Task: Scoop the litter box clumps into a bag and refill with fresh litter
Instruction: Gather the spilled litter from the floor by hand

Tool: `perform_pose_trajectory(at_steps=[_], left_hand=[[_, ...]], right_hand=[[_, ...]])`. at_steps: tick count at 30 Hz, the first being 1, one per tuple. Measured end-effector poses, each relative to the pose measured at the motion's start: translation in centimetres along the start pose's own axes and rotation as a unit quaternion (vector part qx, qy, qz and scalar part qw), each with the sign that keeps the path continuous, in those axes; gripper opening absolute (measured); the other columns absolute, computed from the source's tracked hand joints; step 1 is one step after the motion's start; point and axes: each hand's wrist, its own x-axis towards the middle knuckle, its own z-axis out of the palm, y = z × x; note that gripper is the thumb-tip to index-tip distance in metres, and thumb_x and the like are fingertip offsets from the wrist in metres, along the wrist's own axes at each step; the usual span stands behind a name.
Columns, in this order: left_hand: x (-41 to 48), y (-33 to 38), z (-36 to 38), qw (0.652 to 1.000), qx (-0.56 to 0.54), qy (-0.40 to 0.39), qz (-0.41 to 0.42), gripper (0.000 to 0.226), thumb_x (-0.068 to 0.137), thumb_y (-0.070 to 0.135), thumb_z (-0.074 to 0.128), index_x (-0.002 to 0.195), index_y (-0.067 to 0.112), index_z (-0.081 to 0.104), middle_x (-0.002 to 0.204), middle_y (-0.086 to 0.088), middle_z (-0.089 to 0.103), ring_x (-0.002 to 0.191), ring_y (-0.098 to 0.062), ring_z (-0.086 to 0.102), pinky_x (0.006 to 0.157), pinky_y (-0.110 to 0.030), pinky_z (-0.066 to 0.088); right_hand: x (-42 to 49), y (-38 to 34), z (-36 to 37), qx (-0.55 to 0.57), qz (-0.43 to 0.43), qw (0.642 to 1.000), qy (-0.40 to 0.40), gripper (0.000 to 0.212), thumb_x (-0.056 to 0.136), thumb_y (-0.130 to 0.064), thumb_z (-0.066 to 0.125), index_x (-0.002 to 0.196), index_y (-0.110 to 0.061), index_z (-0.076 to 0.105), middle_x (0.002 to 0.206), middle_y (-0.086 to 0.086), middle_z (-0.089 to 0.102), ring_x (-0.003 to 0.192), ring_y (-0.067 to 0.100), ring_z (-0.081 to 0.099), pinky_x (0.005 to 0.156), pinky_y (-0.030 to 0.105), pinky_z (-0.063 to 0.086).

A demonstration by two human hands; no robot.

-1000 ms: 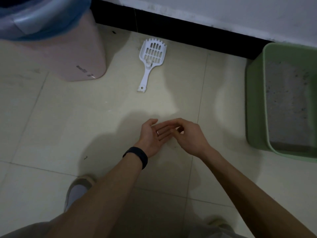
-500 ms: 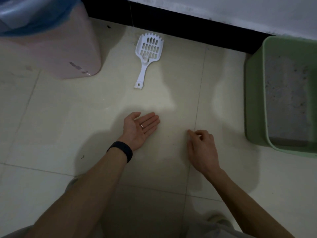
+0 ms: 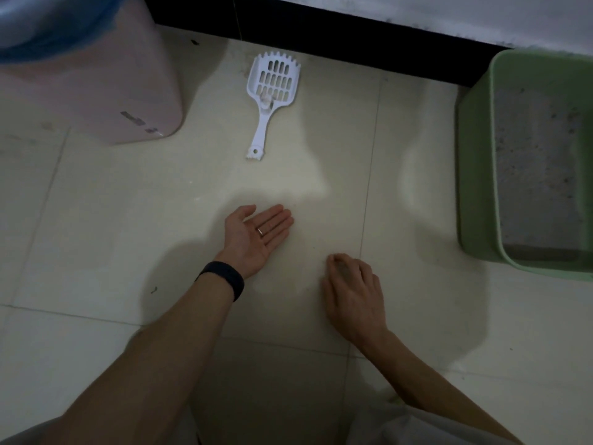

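Resting palm-up above the floor (image 3: 128,220), the left hand (image 3: 256,239) stays spread flat. The right hand (image 3: 353,293), joined to it a second ago, now sits apart and nearer, fingers curled; contents indiscernible. The scoop (image 3: 272,91) lies far-centre, the litter box (image 3: 475,155) right.

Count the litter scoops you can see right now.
1: a white slotted litter scoop lies on the floor tile, between the pink bin and the green litter box. More could be out of frame.

Left hand (image 3: 256,239) palm-up, flat; right hand (image 3: 353,293) curled.
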Motion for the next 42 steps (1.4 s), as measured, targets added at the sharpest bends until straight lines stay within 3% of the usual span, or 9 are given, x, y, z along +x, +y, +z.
perform_pose_trajectory(at_steps=[15,23,26,28,31,33,35,39,42], left_hand=[[0.0,-0.1,-0.1,1.000,0.007,0.001,-0.003,0.051,0.095,0.034,0.041,0.123,-0.001,0.063,0.121,-0.017,0.069,0.114,-0.029,0.066,0.101,-0.037,0.049],[-0.2,-0.3,0.5,1.000,0.015,-0.002,-0.001,0.050,0.095,0.034,0.042,0.122,-0.002,0.064,0.120,-0.017,0.070,0.114,-0.029,0.066,0.104,-0.038,0.048],[-0.4,-0.5,0.7,1.000,0.023,0.000,-0.004,0.050,0.095,0.034,0.042,0.121,-0.001,0.065,0.119,-0.017,0.070,0.114,-0.029,0.066,0.105,-0.038,0.047],[-0.5,-0.7,0.7,1.000,0.026,0.000,-0.007,0.050,0.095,0.034,0.041,0.121,-0.001,0.065,0.119,-0.017,0.070,0.114,-0.029,0.066,0.103,-0.037,0.048],[-0.6,-1.1,0.7,1.000,0.027,0.003,-0.012,0.050,0.095,0.034,0.041,0.122,-0.001,0.065,0.119,-0.017,0.070,0.114,-0.028,0.066,0.104,-0.037,0.048],[-0.6,-1.3,0.6,1.000,0.027,0.005,-0.015,0.050,0.095,0.034,0.041,0.122,-0.001,0.065,0.119,-0.017,0.070,0.113,-0.029,0.066,0.105,-0.038,0.047],[-0.6,-1.5,0.7,0.999,0.030,0.007,-0.019,0.050,0.095,0.034,0.041,0.121,-0.001,0.065,0.119,-0.017,0.070,0.113,-0.029,0.067,0.104,-0.038,0.048],[-0.6,-2.0,1.1,0.998,0.049,0.006,-0.026,0.050,0.094,0.035,0.041,0.121,-0.001,0.065,0.117,-0.016,0.071,0.112,-0.028,0.067,0.097,-0.035,0.051],[-0.7,-2.5,1.5,0.998,0.056,0.007,-0.026,0.050,0.095,0.035,0.040,0.120,-0.001,0.066,0.115,-0.016,0.072,0.111,-0.028,0.067,0.094,-0.035,0.052]], right_hand=[[0.7,0.6,0.7,-0.017,-0.122,0.991,0.060,0.038,0.099,-0.033,0.052,0.122,-0.005,0.063,0.122,0.010,0.060,0.099,0.031,0.056,0.078,0.041,0.049],[1.6,0.4,-0.2,-0.026,-0.168,0.984,0.056,0.025,0.096,-0.027,0.055,0.099,-0.005,0.067,0.104,0.008,0.062,0.092,0.030,0.056,0.073,0.040,0.052],[2.8,0.9,-1.5,0.068,-0.119,0.990,0.022,0.016,0.090,-0.025,0.063,0.091,-0.013,0.074,0.100,0.001,0.067,0.091,0.024,0.055,0.078,0.034,0.053],[3.5,1.2,-2.9,0.203,0.021,0.979,-0.007,0.015,0.085,-0.029,0.072,0.094,-0.019,0.078,0.102,-0.006,0.069,0.092,0.014,0.060,0.087,0.025,0.050],[4.5,2.0,-4.7,0.419,0.249,0.872,-0.050,0.020,0.076,-0.031,0.083,0.094,-0.024,0.079,0.097,-0.014,0.073,0.089,0.001,0.067,0.089,0.019,0.050],[5.0,2.4,-5.5,0.495,0.301,0.813,-0.054,0.018,0.074,-0.030,0.085,0.090,-0.023,0.080,0.090,-0.013,0.075,0.089,0.001,0.068,0.085,0.020,0.051],[5.4,2.3,-6.2,0.521,0.314,0.792,-0.048,0.010,0.078,-0.030,0.082,0.084,-0.023,0.078,0.085,-0.011,0.075,0.087,0.007,0.069,0.081,0.022,0.053],[6.4,0.9,-6.5,0.497,0.281,0.820,-0.046,0.012,0.087,-0.035,0.072,0.087,-0.024,0.075,0.088,-0.012,0.074,0.086,0.005,0.068,0.085,0.031,0.056],[7.1,-0.9,-6.7,0.430,0.194,0.881,-0.031,0.016,0.091,-0.036,0.066,0.091,-0.021,0.072,0.092,-0.011,0.070,0.087,0.001,0.064,0.078,0.015,0.049]])
